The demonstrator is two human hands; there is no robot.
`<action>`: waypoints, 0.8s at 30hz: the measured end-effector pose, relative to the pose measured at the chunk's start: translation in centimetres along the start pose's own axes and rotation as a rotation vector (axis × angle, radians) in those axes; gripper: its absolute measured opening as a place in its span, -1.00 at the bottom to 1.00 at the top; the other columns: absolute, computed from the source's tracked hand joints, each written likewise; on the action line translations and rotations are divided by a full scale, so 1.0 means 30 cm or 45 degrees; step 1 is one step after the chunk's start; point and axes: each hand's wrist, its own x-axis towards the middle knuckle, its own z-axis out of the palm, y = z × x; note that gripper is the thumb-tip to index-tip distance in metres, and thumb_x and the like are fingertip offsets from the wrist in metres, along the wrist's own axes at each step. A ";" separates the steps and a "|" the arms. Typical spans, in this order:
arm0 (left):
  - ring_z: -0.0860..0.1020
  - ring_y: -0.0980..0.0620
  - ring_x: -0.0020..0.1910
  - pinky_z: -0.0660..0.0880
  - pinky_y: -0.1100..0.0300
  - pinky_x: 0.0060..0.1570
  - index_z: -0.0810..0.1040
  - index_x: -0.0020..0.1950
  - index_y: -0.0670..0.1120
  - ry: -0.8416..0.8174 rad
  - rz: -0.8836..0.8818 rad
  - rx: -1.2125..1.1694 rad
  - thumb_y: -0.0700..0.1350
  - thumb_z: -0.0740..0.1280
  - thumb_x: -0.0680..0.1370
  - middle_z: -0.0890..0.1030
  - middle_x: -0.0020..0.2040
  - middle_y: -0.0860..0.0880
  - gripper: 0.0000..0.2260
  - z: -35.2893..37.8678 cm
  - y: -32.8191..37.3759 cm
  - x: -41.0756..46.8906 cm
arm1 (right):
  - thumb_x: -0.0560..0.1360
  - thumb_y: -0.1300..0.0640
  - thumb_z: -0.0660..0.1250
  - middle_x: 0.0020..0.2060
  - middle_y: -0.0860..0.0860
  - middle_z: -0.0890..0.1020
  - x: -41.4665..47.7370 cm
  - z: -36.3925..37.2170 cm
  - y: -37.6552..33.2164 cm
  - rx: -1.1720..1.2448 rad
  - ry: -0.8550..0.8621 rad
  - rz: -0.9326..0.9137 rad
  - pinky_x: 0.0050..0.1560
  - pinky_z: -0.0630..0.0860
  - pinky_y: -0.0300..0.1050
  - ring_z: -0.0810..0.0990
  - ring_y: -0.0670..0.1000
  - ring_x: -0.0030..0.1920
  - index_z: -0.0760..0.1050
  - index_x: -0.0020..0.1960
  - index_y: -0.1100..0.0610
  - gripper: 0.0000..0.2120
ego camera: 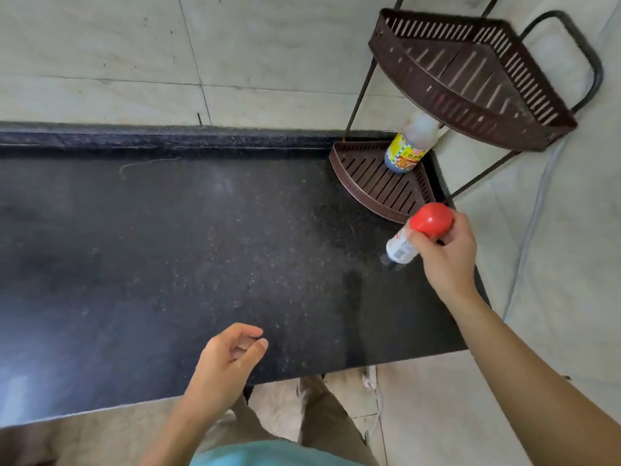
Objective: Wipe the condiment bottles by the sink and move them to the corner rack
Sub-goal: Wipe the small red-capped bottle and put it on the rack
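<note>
My right hand (pixel 445 253) grips a bottle with a red cap (pixel 431 219) and a white label by its neck, just in front of the corner rack's lower shelf (pixel 379 193). The bottle's base is at or just above the black counter; I cannot tell if it touches. A second bottle with a yellow label (pixel 405 153) stands upright on that lower shelf, its top hidden behind the rack's upper shelf (pixel 470 82). My left hand (pixel 228 361) hovers over the counter's front edge, fingers loosely curled and holding nothing.
The dark speckled counter (pixel 201 247) runs left from the rack. Pale tiled walls meet in the corner behind the brown rack. A thin string lies on the counter near the back wall (pixel 144 163). Floor and my legs show below the counter's front edge.
</note>
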 end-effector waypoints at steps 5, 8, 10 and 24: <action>0.64 -0.05 -0.14 0.56 0.06 -0.08 0.61 -0.05 -0.02 0.162 -0.089 -0.109 -0.16 0.38 0.53 0.68 -0.18 -0.08 -0.95 0.185 0.031 0.021 | 0.31 0.08 0.52 0.14 0.06 0.59 0.420 0.090 0.018 -0.130 -0.040 -0.134 0.14 0.52 -0.09 0.58 0.05 0.08 0.43 0.26 0.10 -0.44; 0.65 -0.05 -0.16 0.57 0.06 -0.11 0.61 -0.08 0.00 0.217 -0.160 -0.179 -0.17 0.40 0.52 0.69 -0.22 -0.09 -0.94 0.299 0.016 0.040 | 0.32 0.05 0.51 0.11 0.06 0.60 0.591 0.174 0.026 -0.226 -0.093 -0.192 0.17 0.47 -0.15 0.57 0.04 0.05 0.43 0.24 0.14 -0.45; 0.65 -0.02 -0.16 0.58 0.07 -0.11 0.61 -0.09 0.01 0.229 -0.217 -0.216 -0.16 0.41 0.51 0.69 -0.22 -0.09 -0.93 0.373 0.002 0.048 | 0.35 0.07 0.50 0.13 0.08 0.58 0.681 0.225 0.040 -0.306 -0.120 -0.228 0.13 0.38 -0.22 0.53 0.01 0.06 0.43 0.23 0.18 -0.49; 0.65 0.09 -0.13 0.55 0.28 -0.17 0.61 -0.03 0.04 0.314 -0.317 -0.243 -0.12 0.39 0.52 0.69 -0.15 0.02 -0.93 0.536 0.018 0.050 | 0.38 -0.09 0.43 0.29 0.06 0.54 0.909 0.355 0.096 -0.723 -0.031 -0.434 0.24 0.46 0.11 0.52 0.15 0.27 0.26 0.44 0.05 -0.29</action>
